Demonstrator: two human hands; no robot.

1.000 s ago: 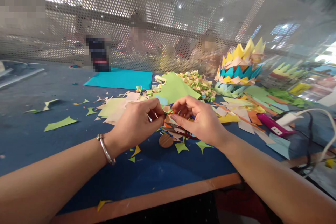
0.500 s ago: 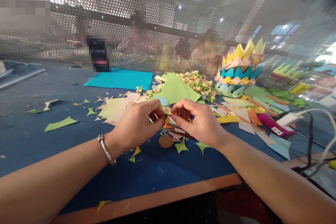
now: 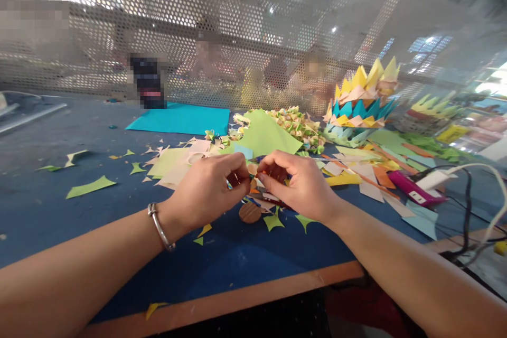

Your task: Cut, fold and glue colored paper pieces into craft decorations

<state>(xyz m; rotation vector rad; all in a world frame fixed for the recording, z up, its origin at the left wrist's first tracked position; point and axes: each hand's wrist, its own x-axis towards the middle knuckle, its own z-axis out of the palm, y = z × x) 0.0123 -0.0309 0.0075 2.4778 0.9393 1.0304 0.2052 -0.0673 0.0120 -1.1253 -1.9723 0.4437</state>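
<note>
Paper piece (image 3: pixel 252 169), small and peach-coloured, sat between the fingertips of two hands above the middle of the blue-topped counter (image 3: pixel 206 274). The left hand (image 3: pixel 212 179) pinched its left side between thumb and forefinger, and the right hand (image 3: pixel 299 182) pinched its right side in the same way, so most of it was hidden; its exact shape could not be made out. The hands were near each other but apart, and a silver bracelet (image 3: pixel 160 228) circled the left wrist.

Just below the fingertips, on the near side, a round wooden disc (image 3: pixel 250 213) lay flat, with a green scrap (image 3: pixel 273 222) beside it to the right. Pale sheets (image 3: pixel 168 166) lay beyond the left hand. Farther back, a large green sheet (image 3: pixel 269 134) leaned against a heap of small folded pieces (image 3: pixel 299 122), and a bright blue sheet (image 3: pixel 182 119) lay to the left of them. On the right stood a stack of pointed paper crowns (image 3: pixel 362 103) in yellow, peach and blue. Nearer, past the right hand, was a purple power strip (image 3: pixel 414 188) with a white plug (image 3: pixel 433 180) next to it. A perforated screen (image 3: pixel 245 26) rose behind the counter.
</note>
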